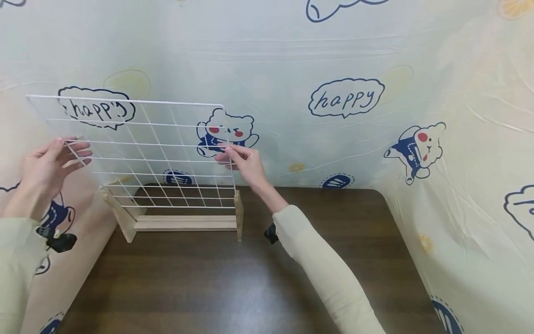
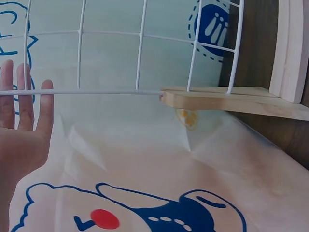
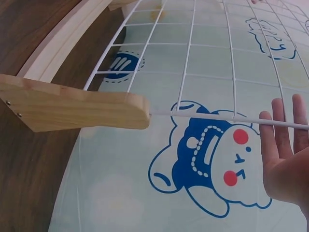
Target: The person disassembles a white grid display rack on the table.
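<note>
A white wire grid panel (image 1: 158,144) stands tilted in a light wooden stand (image 1: 186,226). On its left edge my left hand (image 1: 43,171) pinches the side wire, thumb in front and fingers behind. My right hand (image 1: 247,166) pinches the right side wire between thumb and fingertips. The left wrist view shows fingers (image 2: 46,104) reaching behind the edge wire, thumb out of sight. In the right wrist view, the edge wire crosses the fingers (image 3: 284,130), and the grid's lower end meets a wooden side piece (image 3: 111,110).
The stand rests on a dark brown wooden table (image 1: 233,283), toward its back left. A pale cloth (image 1: 275,60) printed with bears and "happy" bubbles hangs behind and along both sides. Each wrist carries a black camera (image 1: 62,242).
</note>
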`<control>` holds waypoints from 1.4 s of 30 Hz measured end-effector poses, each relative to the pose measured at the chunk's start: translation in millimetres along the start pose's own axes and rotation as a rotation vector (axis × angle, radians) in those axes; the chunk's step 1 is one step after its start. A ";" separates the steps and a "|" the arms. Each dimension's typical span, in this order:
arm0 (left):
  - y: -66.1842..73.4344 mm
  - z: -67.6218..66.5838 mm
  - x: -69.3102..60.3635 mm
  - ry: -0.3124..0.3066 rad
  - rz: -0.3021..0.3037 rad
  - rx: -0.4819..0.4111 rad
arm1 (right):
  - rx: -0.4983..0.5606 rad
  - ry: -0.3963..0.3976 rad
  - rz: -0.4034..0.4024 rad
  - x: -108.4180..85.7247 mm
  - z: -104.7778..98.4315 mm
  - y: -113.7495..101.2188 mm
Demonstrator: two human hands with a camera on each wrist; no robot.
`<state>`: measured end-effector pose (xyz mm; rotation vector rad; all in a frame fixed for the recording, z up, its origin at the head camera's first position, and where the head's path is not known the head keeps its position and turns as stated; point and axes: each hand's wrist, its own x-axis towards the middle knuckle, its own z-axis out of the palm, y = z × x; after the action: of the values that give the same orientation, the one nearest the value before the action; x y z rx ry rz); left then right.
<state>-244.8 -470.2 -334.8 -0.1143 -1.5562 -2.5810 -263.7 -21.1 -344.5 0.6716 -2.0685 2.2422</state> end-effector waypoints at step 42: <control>43.8 31.3 20.8 0.066 0.117 0.052 | 0.012 -0.014 -0.080 26.4 -0.6 -45.6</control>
<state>-259.0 -464.2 -279.2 -0.1099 -1.5442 -2.4285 -274.3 -22.1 -292.9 0.7589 -1.9980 2.2145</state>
